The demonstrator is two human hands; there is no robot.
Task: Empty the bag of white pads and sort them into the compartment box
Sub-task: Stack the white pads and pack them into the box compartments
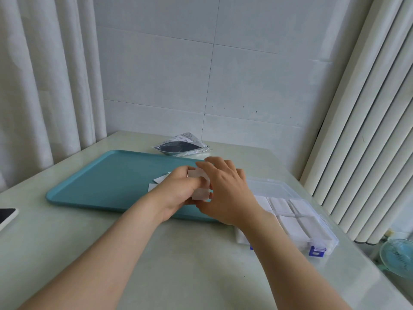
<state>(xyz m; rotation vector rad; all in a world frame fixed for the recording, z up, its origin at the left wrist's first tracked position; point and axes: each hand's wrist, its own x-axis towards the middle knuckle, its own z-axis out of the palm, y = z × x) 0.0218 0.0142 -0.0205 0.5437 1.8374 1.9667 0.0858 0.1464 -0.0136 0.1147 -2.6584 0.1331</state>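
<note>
Two hands are meeting over the near right part of one teal tray [96,175]. The left hand [176,193] and the right hand [225,193] are both gripping a small stack of white pads [200,185], fingers curled round it from either side; how many pads are in the stack cannot be told. Two more pads [159,180] are lying flat on the tray, peeking out just beyond the left hand.

One clear box [290,218] is sitting just right of the tray, lid open, with at least four compartments showing white pads, partly hidden by the right forearm. One crumpled bag [183,147] is lying beyond the tray's far edge, mouth gaping, dark inside.

The tray's left half is lying bare, and the pale glossy table [190,260] is offering open room in front. A phone [5,217] is sitting at the left edge.
</note>
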